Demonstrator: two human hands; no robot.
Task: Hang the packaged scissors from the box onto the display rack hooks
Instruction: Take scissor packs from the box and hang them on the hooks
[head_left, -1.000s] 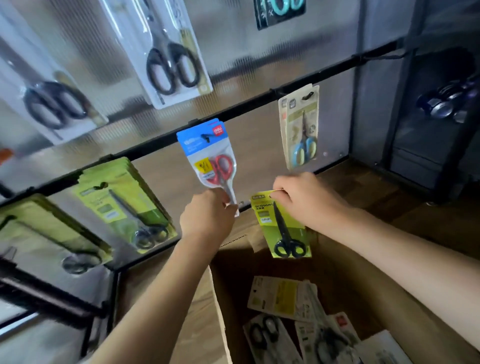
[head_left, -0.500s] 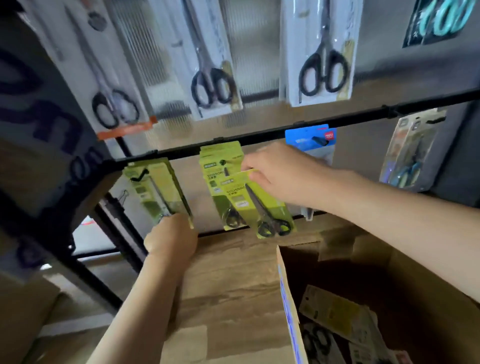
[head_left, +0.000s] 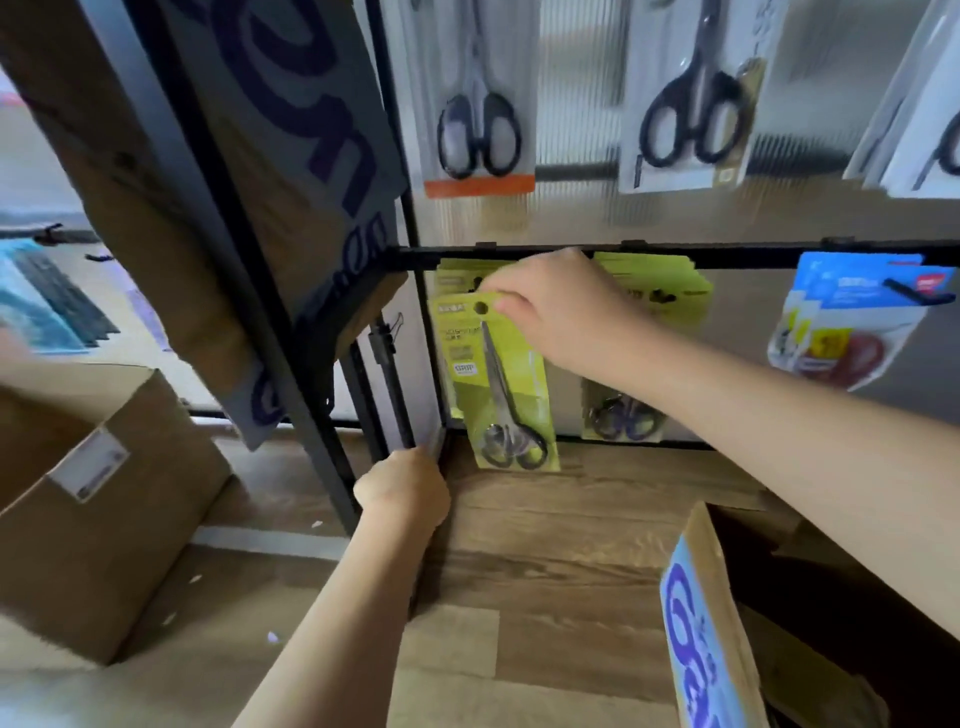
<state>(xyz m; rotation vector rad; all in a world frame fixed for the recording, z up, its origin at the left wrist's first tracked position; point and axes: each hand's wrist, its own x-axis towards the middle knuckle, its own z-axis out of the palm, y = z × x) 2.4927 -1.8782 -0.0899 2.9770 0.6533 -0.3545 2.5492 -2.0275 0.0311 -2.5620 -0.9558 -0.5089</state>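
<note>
The yellow-green scissors pack (head_left: 496, 384) hangs tilted in front of the leftmost lower stack on the display rack (head_left: 675, 257), pinched at its top edge by the right hand (head_left: 561, 312). The left hand (head_left: 402, 488) curls around the rack's lower left corner post. The open box (head_left: 711, 618) sits near right on the wooden floor.

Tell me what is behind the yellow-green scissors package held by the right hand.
Behind the yellow-green card package of black-handled scissors, pinched by the right hand, hang more yellow-green packages on the black rack bar. The hook and their number are covered.
</note>
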